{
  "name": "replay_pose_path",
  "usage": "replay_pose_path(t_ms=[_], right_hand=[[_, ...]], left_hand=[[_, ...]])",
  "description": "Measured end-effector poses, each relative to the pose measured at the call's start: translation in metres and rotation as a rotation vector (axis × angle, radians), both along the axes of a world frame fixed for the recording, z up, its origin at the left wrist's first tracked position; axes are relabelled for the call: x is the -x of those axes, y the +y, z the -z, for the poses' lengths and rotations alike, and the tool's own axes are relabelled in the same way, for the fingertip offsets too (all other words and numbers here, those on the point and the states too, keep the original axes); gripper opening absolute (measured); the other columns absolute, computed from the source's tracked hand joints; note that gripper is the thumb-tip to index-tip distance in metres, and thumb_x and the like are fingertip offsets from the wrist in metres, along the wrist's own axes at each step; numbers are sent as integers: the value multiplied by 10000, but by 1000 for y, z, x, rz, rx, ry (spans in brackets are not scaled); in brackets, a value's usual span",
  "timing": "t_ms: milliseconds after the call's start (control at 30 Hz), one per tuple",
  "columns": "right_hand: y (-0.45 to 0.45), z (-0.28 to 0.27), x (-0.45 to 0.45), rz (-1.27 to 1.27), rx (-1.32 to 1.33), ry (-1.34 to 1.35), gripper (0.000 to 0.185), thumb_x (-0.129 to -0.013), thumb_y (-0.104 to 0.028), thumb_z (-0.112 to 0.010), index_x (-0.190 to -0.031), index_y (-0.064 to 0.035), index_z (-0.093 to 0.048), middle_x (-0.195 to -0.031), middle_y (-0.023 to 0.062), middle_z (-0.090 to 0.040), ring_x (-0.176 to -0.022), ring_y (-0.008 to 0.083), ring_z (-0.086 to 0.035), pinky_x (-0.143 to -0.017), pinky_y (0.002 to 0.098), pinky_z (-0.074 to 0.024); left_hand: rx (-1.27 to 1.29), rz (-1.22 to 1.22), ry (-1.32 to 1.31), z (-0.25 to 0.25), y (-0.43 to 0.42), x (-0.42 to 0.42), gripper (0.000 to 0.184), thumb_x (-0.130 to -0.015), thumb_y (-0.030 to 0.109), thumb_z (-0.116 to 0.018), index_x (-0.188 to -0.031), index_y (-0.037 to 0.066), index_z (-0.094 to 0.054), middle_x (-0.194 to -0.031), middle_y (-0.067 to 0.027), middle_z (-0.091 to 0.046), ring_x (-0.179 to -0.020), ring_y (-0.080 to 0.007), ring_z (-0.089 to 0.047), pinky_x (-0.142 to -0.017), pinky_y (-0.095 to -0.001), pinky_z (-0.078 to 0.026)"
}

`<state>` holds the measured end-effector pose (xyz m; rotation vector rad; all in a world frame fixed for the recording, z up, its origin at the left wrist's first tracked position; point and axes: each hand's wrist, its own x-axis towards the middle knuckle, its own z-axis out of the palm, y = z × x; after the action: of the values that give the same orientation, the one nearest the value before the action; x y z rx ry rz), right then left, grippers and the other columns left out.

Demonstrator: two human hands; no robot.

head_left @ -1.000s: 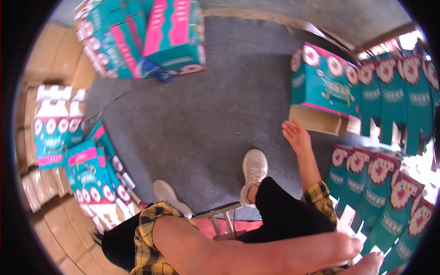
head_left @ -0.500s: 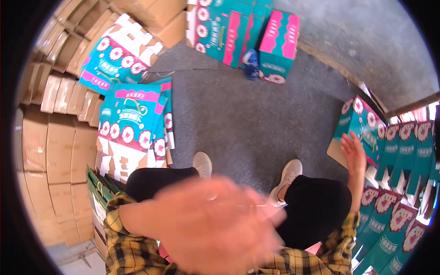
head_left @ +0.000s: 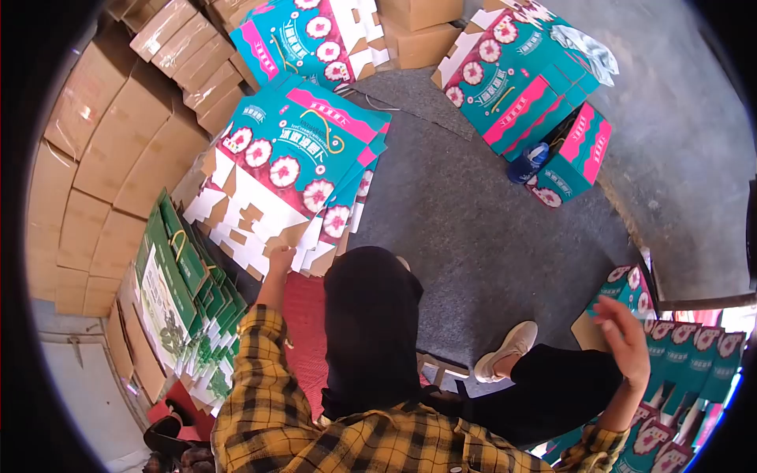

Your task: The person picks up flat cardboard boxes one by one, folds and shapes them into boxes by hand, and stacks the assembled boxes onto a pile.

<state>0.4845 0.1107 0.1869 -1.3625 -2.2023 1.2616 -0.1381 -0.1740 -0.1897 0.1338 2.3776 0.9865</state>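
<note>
My left hand (head_left: pixel 281 258) is closed at the near edge of a stack of flat, printed teal-and-pink cardboard boxes (head_left: pixel 303 142). Its fingers pinch a white flap there, though the fingertips are partly hidden. The top box has a yellow cord handle and a row of round white-and-red pictures. On the other side, my right hand (head_left: pixel 627 339) hangs in the air with its fingers apart, holding nothing. Nearest to it stands a folded-up teal box (head_left: pixel 623 288), with rows of similar upright boxes (head_left: pixel 686 355) below.
Brown cartons (head_left: pixel 102 150) are piled along the left. Green paper bags (head_left: pixel 177 276) lean below them. More flat teal boxes (head_left: pixel 315 39) lie at the back. A blue bottle (head_left: pixel 528 163) stands beside an upright teal box (head_left: pixel 572 158) on the grey floor (head_left: pixel 457 229).
My left hand has gone from in front of my body to the flat boxes at the left. The view has turned left. My right hand stays raised and empty.
</note>
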Motion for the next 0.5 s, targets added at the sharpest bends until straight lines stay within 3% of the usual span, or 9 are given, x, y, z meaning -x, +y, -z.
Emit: replay_pose_path(t_ms=[33, 100, 167, 267, 400, 467, 500], right_hand=[[1, 2, 15, -142, 2, -66, 354, -959, -182, -522, -1271, -13, -518, -1092, 72, -615, -949, 138, -596, -836, 257, -464], [6, 15, 31, -294, 4, -142, 343, -951, -162, -537, -1259, -12, -522, -1071, 71, -619, -954, 137, -596, -835, 259, -468], [15, 40, 33, -242, 266, -72, 365, -958, -175, -524, -1273, 6, -502, -1095, 78, -605, -958, 152, -599, -854, 274, -465], [25, 65, 26, -172, 343, -84, 367, -962, -175, -518, -1279, 9, -493, -1084, 79, -605, -958, 143, -600, -843, 270, -472], [25, 72, 35, -111, 359, -84, 362, -966, -169, -511, -1277, 15, -492, -1087, 85, -598, -970, 141, -597, -839, 262, -477], [25, 75, 40, -115, 370, -90, 357, -964, -158, -511, -1273, 20, -492, -1082, 85, -599, -969, 144, -596, -842, 264, -479], [24, 78, 42, -118, 379, -93, 352, -963, -148, -510, -1270, 24, -493, -1077, 85, -599, -969, 147, -594, -845, 265, -480]], left_hand=[[-1, -9, -12, 31, -4, 8, 192, -744, 189, -638, -710, 7, -588, -693, -86, -587, -663, -212, -585, -625, -357, -478], [-215, -269, 372, 70, -9, 19, 173, -728, 168, -635, -747, -2, -605, -700, -109, -605, -671, -243, -603, -625, -372, -485], [-221, -233, 411, 45, -6, 17, 228, -725, 181, -630, -794, -36, -621, -738, -164, -642, -736, -294, -643, -676, -395, -499], [128, 77, 574, 34, -5, 28, 379, -727, 254, -665, -838, -105, -618, -808, -256, -651, -807, -359, -659, -747, -420, -507], [280, 1, 398, 32, 18, 46, 451, -750, 329, -711, -872, -97, -629, -749, -207, -654, -748, -324, -657, -669, -411, -520], [-57, -473, -48, 33, 26, 50, 474, -766, 382, -738, -881, -64, -627, -675, -136, -616, -604, -252, -618, -498, -370, -497], [-57, -474, -51, 32, 25, 52, 474, -766, 382, -738, -881, -64, -627, -675, -136, -616, -604, -252, -618, -498, -370, -497]])
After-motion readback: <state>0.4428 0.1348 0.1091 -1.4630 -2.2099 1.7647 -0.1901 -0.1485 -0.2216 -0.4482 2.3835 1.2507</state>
